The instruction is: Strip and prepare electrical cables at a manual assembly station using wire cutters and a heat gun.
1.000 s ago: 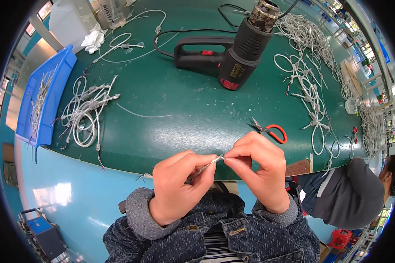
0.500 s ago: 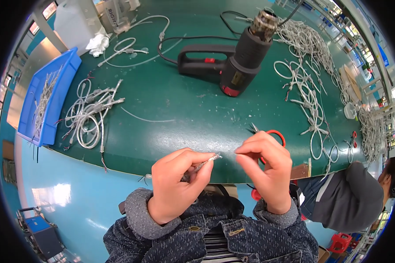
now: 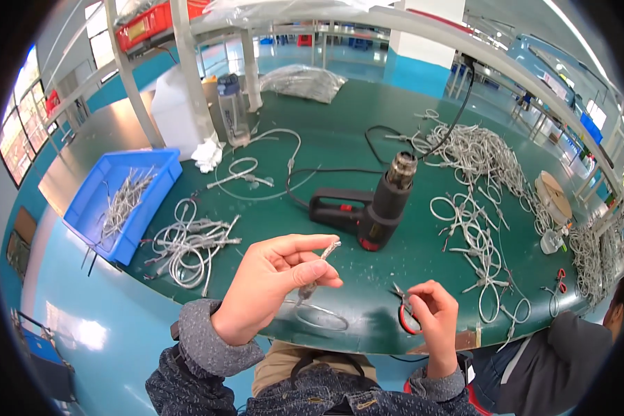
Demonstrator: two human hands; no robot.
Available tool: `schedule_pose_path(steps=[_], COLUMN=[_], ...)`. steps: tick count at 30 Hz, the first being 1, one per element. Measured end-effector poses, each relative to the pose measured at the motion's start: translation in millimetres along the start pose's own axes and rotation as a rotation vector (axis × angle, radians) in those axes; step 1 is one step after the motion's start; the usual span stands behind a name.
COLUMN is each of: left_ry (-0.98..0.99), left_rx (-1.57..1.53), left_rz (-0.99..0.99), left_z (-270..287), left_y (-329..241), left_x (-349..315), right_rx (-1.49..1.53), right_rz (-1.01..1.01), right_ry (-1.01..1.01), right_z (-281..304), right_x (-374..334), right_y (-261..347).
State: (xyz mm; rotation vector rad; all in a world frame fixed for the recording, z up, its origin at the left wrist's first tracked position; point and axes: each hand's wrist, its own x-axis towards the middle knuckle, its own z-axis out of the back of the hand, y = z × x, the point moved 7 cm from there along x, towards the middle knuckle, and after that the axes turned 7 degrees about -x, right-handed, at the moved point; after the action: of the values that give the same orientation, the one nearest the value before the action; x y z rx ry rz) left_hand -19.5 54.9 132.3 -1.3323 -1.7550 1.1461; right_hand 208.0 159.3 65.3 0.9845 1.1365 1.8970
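Note:
My left hand (image 3: 274,284) is raised over the front of the table, pinching a grey cable (image 3: 331,251) between thumb and fingers. Its frayed, braided end points up past the fingertips, and a pale loop of the same cable hangs below the hand. At the front edge, to the right, my right hand (image 3: 433,315) has its fingers curled at small scissors (image 3: 403,315) with red loop handles and a pointed grey tip. Part of the handles is hidden behind the fingers. The scissors look gripped, low over the green table.
A black heat gun (image 3: 385,211) stands mid-table. Cable bundles lie left (image 3: 191,249) and right (image 3: 482,239), with a large cable heap (image 3: 475,152) behind. A blue tray (image 3: 161,201) holds cut pieces. A bottle (image 3: 234,114) stands at the back; another person (image 3: 561,360) sits at right.
The view has tilted up, showing more of the room. My hands have moved apart: the left lifted the cable end, and the right drew back to the scissors, which now point differently.

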Motion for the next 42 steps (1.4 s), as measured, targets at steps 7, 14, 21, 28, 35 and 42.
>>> schedule_pose_path(steps=[7,14,21,28,35,42], left_ry=[0.06,0.07,0.109,0.051,0.019,0.059], left_rx=[-0.238,-0.241,-0.109,0.391,0.624,0.751], left_rz=[0.073,0.024,-0.116,-0.483,-0.785,-0.851], left_z=[-8,-13,-15,-15,-19,-27], left_y=[12,31,32,9,-3,-11], left_x=[31,54,56,48,39,39], right_rx=[0.018,0.011,0.206,0.104,0.094,0.072], right_rz=[-0.039,0.208,0.226,0.324,0.333,0.358], right_ry=[0.034,0.2,0.115,0.115,0.127,0.162], right_z=[-3,-53,-79,-82,-87,-86], right_x=[10,36,56,62,64,65], right_y=[1,59,62,62,58,57])
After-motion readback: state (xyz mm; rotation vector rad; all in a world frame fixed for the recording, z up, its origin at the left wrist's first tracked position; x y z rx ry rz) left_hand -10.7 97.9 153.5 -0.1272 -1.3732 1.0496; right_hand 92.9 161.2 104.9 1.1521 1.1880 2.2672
